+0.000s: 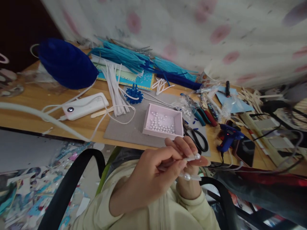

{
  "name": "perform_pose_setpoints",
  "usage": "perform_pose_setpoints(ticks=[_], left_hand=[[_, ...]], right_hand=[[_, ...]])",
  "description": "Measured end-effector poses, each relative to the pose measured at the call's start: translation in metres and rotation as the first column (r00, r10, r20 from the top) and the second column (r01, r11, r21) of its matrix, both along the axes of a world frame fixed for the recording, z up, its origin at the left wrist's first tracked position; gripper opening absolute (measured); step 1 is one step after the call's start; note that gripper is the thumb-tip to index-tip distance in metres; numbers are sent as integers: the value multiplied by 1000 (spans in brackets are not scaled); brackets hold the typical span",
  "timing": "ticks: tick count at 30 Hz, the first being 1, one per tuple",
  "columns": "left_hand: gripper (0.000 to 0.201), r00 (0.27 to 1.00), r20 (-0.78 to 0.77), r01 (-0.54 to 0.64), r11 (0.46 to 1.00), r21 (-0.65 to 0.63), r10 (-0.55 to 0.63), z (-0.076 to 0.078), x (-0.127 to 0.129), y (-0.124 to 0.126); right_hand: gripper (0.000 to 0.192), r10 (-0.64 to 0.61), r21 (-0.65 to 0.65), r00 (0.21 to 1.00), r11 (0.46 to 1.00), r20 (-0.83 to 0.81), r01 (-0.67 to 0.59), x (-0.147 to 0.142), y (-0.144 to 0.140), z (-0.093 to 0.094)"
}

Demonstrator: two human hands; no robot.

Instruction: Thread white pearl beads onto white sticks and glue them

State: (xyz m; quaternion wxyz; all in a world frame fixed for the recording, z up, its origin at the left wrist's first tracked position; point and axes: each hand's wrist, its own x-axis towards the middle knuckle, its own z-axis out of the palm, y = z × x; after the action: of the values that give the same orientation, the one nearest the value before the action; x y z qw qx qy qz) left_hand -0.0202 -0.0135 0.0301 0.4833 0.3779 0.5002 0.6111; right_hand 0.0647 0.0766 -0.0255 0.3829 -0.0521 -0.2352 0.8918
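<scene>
In front of my chest, my left hand (155,174) pinches thin white pipe cleaners (192,158) between thumb and forefinger. One strand ends in a pearl bead (197,156); a second pearl bead (186,176) sits on a lower strand. Partly hidden behind the left, my right hand (189,148) has its bent fingers closed round the same strands near the upper pearl. Just beyond both hands, a pale pink box (146,123) holds many loose pearl beads (159,123). Black-handled scissors (200,140) lie to the box's right.
A blue glue gun (227,137) and a phone (244,150) are at the right. Pliers (200,113) lie behind the scissors. White pipe cleaners (114,86), a blue beaded flower (134,95) and a power bank (85,107) with cable lie left. Turquoise pipe cleaners (122,56) line the back.
</scene>
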Motion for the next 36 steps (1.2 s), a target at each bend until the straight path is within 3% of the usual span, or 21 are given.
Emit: perform_pose_setpoints(ticks=[5, 16, 24, 29, 32, 36], left_hand=[[19, 1000, -1, -2, 1000, -20, 2, 0, 0, 0], [22, 1000, -9, 4, 996, -88, -4, -7, -1, -2], [22, 951, 299, 119, 985, -123, -78, -11, 1, 0], [31, 929, 363, 110, 989, -101, -66, -18, 1, 4], [37, 931, 365, 62, 992, -106, -19, -23, 2, 6], [45, 936, 341, -31, 987, -158, 84, -29, 2, 9]], right_hand=[[32, 20, 32, 1000, 999, 25, -20, -1, 1, 3], [25, 16, 304, 986, 950, 164, -66, 3, 13, -3], [15, 55, 406, 951, 895, 304, -182, 19, 24, -6], [17, 26, 472, 930, 856, 366, -210, 24, 31, -5], [31, -63, 434, 894, 888, 443, -152, 24, 35, 1], [22, -118, 311, 912, 950, 394, -11, 27, 44, 7]])
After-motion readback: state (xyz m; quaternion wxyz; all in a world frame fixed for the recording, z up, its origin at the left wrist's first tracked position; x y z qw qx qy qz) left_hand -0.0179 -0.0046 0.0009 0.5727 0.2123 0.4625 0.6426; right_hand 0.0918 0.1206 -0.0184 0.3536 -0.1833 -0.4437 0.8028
